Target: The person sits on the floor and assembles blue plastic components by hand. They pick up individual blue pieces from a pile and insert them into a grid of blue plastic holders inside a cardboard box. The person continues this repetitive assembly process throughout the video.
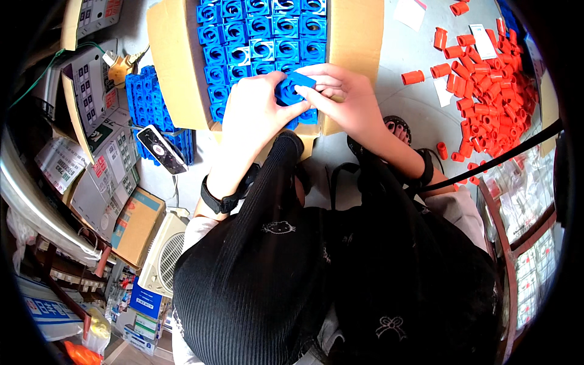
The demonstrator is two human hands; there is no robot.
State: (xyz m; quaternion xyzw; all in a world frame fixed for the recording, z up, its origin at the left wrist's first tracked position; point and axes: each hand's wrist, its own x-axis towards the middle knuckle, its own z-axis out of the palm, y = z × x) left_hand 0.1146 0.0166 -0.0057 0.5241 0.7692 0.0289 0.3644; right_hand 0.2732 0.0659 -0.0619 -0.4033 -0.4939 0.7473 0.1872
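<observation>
Both my hands meet on one blue square plastic part (294,87) with a round hole, held just above the near edge of an open cardboard box (173,67). My left hand (255,112) grips the part from the left. My right hand (344,97) holds it from the right, fingers laid over its top. The box is packed with rows of the same blue parts (255,30). A black band sits on each wrist.
A heap of orange plastic caps (490,85) covers the floor at the right. A stack of blue parts (143,97) and a phone (161,149) lie left of the box. Cartons and a white fan (164,252) crowd the lower left. My black-clad knees fill the bottom.
</observation>
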